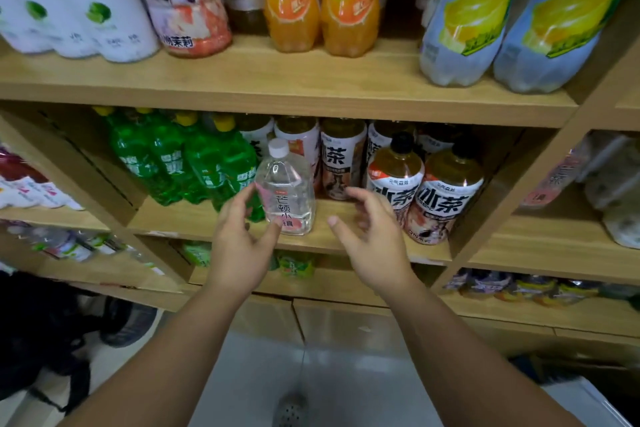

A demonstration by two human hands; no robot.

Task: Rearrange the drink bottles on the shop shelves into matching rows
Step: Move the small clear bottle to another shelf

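Observation:
A clear bottle (pixel 289 194) with a white cap and pink label stands upright near the front edge of the middle wooden shelf (pixel 194 224). My left hand (pixel 239 246) is just left of it, fingers relaxed and spread, its thumb close to the bottle's base; whether it touches is unclear. My right hand (pixel 372 239) hovers open to the bottle's right, holding nothing. Green bottles (pixel 194 163) with yellow caps fill the shelf's left side. Amber tea bottles (pixel 424 187) with black caps stand at the right.
The upper shelf (pixel 277 80) carries white bottles (pixel 86 11), orange juice bottles (pixel 322 0) and pale lemon bottles (pixel 512 18). Side compartments at left and right hold more drinks. A lower shelf (pixel 311 283) shows green packs. A floor drain (pixel 290 409) lies below.

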